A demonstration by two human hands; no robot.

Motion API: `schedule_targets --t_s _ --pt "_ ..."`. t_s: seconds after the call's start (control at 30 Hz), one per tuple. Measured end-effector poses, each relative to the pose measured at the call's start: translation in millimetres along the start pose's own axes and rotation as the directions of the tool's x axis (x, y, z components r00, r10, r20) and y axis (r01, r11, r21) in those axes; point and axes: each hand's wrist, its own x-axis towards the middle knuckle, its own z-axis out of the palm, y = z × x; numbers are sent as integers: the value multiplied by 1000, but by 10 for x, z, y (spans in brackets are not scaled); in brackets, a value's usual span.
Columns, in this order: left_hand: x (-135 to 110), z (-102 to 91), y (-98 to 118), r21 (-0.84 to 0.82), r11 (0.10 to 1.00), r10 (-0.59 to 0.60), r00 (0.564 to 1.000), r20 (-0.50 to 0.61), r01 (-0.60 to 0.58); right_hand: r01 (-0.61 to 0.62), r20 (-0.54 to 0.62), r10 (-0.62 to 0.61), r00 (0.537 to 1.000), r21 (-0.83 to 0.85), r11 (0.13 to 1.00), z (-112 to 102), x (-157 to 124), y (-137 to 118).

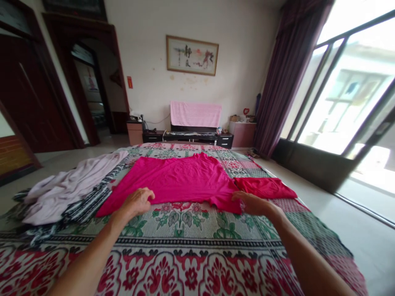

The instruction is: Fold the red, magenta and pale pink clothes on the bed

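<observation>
A bright pink shirt (182,181) lies spread sideways over a patterned bedspread (191,246), with light wrinkles across it. My left hand (138,202) is at its near edge, left of the middle, with fingers curled down and closed on the cloth. At the right end, my right hand (253,203) pinches the shirt's sleeve near its hem. Just beyond the right hand is a folded red garment (265,187), flat on the bed. The fingertips of both hands are partly hidden.
Piled on the bed's left side are a pale pink garment (74,176) and a black-and-white striped cloth (89,203). Past the far edge stands a low black cabinet (154,137) under a pink towel (196,114). Purple curtains (277,78) and a glass door are at right.
</observation>
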Motion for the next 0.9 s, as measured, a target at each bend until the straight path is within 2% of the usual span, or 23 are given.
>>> schedule_targets --t_s 0.07,0.17,0.37,0.53,0.63,0.77,0.8,0.83,0.9 --pt "-170 -39 -323 7 1000 -22 1000 17 21 24 -19 -24 1000 -16 1000 18 2 46" --pt "-346 -78 -556 39 998 -42 999 16 41 12 -67 -16 998 -69 998 61 69 47" --pt "-404 -46 -553 112 990 -75 995 -72 82 -149 -203 126 971 -102 984 137 179 69" --pt "-416 -58 -553 158 982 -94 992 -90 107 -252 -232 239 943 -30 967 158 164 168" --pt "-440 -46 -597 174 978 -101 989 -103 118 -211 -235 204 950 -5 978 159 140 182" --pt "-492 -11 -696 211 966 -121 984 -130 147 -14 -206 26 978 58 998 168 128 158" --pt "-506 -16 -719 219 961 -140 981 -137 167 2 -213 17 977 89 996 176 130 152" --pt "-518 -31 -737 222 957 -159 977 -140 188 -17 -218 46 975 133 991 187 136 148" --pt "-530 -87 -762 206 953 -198 972 -127 222 -138 -192 193 962 267 954 213 152 147"
